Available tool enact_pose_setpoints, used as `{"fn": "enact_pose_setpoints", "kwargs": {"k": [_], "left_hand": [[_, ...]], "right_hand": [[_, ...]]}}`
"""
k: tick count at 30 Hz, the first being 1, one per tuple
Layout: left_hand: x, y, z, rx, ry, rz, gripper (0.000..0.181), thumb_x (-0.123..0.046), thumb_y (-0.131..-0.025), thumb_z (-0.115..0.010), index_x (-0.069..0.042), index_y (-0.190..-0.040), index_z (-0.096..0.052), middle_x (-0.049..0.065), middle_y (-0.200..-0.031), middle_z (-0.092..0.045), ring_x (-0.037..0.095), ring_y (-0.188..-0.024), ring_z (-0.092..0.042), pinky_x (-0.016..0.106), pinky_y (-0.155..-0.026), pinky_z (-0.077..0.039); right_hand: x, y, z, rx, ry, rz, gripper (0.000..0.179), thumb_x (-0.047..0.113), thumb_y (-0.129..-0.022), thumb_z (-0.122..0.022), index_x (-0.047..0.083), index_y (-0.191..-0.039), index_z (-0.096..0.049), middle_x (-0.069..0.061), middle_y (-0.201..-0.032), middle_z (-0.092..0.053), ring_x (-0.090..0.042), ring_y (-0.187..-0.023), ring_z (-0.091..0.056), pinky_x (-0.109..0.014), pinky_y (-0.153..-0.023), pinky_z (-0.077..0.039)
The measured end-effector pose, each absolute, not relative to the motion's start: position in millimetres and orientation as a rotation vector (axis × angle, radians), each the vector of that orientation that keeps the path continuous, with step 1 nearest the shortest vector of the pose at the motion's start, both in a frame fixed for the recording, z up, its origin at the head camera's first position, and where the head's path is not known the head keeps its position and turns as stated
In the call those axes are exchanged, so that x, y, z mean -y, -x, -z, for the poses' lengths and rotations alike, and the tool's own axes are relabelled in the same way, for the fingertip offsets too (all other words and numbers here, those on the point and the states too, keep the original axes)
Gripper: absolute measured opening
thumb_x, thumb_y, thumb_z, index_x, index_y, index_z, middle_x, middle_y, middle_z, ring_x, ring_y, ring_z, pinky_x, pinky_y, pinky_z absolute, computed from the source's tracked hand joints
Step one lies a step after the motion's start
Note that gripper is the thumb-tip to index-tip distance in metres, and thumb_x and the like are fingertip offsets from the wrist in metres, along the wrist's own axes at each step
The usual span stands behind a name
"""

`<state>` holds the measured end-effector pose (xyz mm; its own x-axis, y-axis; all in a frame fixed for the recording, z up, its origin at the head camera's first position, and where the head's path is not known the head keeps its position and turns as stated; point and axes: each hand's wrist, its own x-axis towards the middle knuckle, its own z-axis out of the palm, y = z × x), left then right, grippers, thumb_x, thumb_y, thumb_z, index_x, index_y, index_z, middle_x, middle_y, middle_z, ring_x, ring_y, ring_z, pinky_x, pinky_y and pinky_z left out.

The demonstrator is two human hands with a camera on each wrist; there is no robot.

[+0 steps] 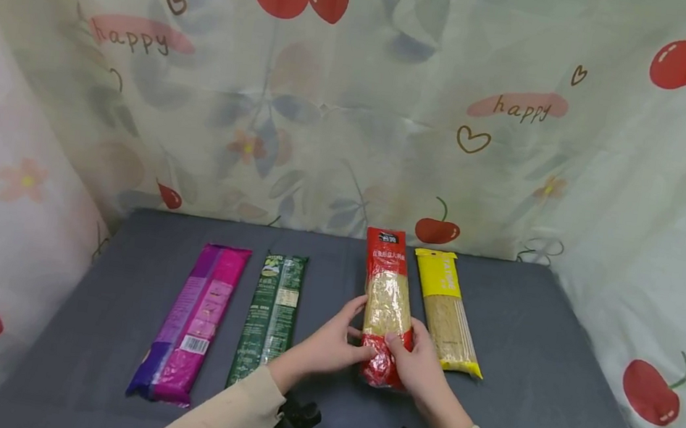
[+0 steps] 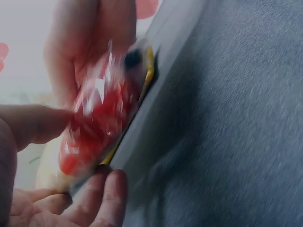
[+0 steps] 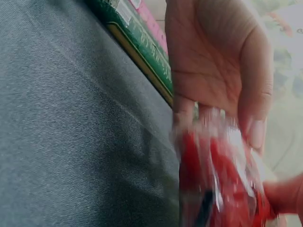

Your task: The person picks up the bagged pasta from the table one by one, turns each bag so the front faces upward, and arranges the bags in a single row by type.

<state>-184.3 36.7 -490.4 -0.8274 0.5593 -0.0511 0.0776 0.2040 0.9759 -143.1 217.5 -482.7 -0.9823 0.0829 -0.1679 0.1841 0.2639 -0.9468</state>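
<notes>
Both hands hold a red pasta packet [image 1: 388,301] with a clear window showing pale strands, raised off the table in the head view. My left hand [image 1: 334,341] grips its lower left side, thumb on the front face. On the lower right side, my right hand [image 1: 420,367] grips it with the thumb across the front. The packet's crinkled red end [image 2: 97,113] is blurred in the left wrist view, with left fingers [image 2: 111,194] below it. In the right wrist view the same end [image 3: 222,170] lies between both hands.
A yellow noodle packet [image 1: 450,317] lies right of the hands. To the left are a green packet [image 1: 272,306] and a magenta and purple packet [image 1: 196,325], all on the dark grey cloth [image 1: 103,326]. A printed curtain [image 1: 359,99] hangs behind.
</notes>
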Motion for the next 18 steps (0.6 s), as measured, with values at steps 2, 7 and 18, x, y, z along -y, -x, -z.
{"fn": "enact_pose_setpoints", "kwargs": {"k": [2, 7, 18], "left_hand": [[-40.2, 182.8, 491.4, -2.071, -0.591, -1.634, 0.091, -0.014, -0.087, -0.071, -0.018, -0.156, -0.011, 0.012, -0.149, -0.033, 0.02, -0.104, -0.06, 0.033, -0.071, -0.054], [-47.0, 181.5, 496.7, -2.053, -0.573, -1.635, 0.098, -0.009, -0.084, -0.072, -0.019, -0.156, -0.007, 0.015, -0.122, -0.056, 0.017, -0.091, -0.065, 0.032, -0.067, -0.053], [-50.8, 183.4, 503.4, -2.002, -0.49, -1.713, 0.094, -0.005, -0.082, -0.073, -0.017, -0.155, -0.016, 0.015, -0.124, -0.054, 0.02, -0.089, -0.065, 0.033, -0.068, -0.053]], "right_hand": [[-216.9, 145.8, 484.1, -2.466, -0.285, 1.818, 0.054, 0.023, -0.098, -0.059, 0.006, -0.142, -0.035, -0.016, -0.123, -0.053, -0.029, -0.104, -0.057, -0.044, -0.085, -0.052], [-217.2, 153.2, 487.9, -2.491, -0.336, 1.787, 0.052, 0.022, -0.099, -0.056, 0.006, -0.143, -0.034, -0.017, -0.123, -0.051, -0.031, -0.104, -0.055, -0.043, -0.082, -0.053], [-218.4, 165.8, 496.4, -2.433, -0.374, 1.805, 0.05, 0.021, -0.1, -0.053, 0.005, -0.143, -0.033, -0.019, -0.122, -0.05, -0.032, -0.1, -0.057, -0.04, -0.07, -0.056]]}}
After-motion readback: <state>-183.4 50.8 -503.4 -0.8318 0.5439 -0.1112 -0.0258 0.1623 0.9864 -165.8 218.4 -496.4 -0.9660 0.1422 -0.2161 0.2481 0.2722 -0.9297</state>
